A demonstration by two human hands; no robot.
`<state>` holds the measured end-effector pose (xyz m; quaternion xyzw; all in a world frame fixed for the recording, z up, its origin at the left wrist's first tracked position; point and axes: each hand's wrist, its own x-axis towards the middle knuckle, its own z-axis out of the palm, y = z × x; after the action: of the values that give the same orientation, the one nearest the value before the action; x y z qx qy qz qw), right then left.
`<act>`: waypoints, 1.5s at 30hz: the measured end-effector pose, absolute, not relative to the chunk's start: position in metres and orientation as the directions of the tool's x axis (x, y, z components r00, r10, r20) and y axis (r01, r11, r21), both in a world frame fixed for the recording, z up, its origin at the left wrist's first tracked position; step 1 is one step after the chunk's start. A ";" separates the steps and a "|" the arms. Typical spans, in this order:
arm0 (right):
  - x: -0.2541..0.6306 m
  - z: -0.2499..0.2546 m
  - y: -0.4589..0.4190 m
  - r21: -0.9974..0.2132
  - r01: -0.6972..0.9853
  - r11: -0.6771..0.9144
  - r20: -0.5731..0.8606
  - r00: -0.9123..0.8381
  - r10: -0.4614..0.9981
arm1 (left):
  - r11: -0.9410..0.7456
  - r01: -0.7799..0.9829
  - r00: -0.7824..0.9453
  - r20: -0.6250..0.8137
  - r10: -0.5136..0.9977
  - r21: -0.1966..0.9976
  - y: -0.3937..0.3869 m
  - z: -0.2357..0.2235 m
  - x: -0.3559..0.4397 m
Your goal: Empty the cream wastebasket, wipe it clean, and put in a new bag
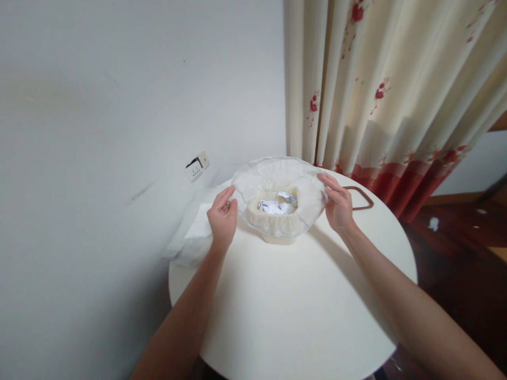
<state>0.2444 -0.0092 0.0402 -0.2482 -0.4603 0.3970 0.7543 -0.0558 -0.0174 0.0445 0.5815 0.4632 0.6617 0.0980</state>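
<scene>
A small cream bin [278,238] stands on the round white table [293,306], lined with a thin translucent white bag [277,182] whose mouth is spread wide. Crumpled silver foil [277,205] lies inside. My left hand [222,217] pinches the bag's left edge, fingers closed on the film. My right hand [338,206] grips the bag's right edge the same way. Both hands hold the rim apart at about the same height.
A folded white plastic sheet [194,237] lies at the table's left edge against the wall. A brown loop handle [362,198] rests behind my right hand. A wall socket [197,167], a cream curtain with red flowers [380,89] and dark wooden floor [455,248] surround the table.
</scene>
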 end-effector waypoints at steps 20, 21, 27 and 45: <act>0.245 0.035 -0.007 -0.786 -0.249 0.565 0.530 0.199 0.824 | -0.520 0.366 -0.325 0.629 0.706 0.772 -0.021 0.047 -0.051; 0.245 0.035 -0.007 -0.791 -0.238 0.564 0.528 0.199 0.825 | -0.538 0.362 -0.309 0.642 0.701 0.761 -0.022 0.048 -0.051; 0.245 0.035 -0.008 -0.793 -0.219 0.569 0.541 0.178 0.822 | -0.635 0.227 -0.251 0.675 0.694 0.738 -0.025 0.052 -0.046; 0.242 0.035 -0.008 -0.795 -0.174 0.581 0.562 0.148 0.814 | -0.631 0.550 -0.035 0.770 0.638 0.547 -0.027 0.049 -0.058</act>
<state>0.2420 -0.0078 0.0347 -0.2916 -0.5489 0.3530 0.6994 -0.0577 -0.0269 0.0491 0.6937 0.4281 0.5780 0.0377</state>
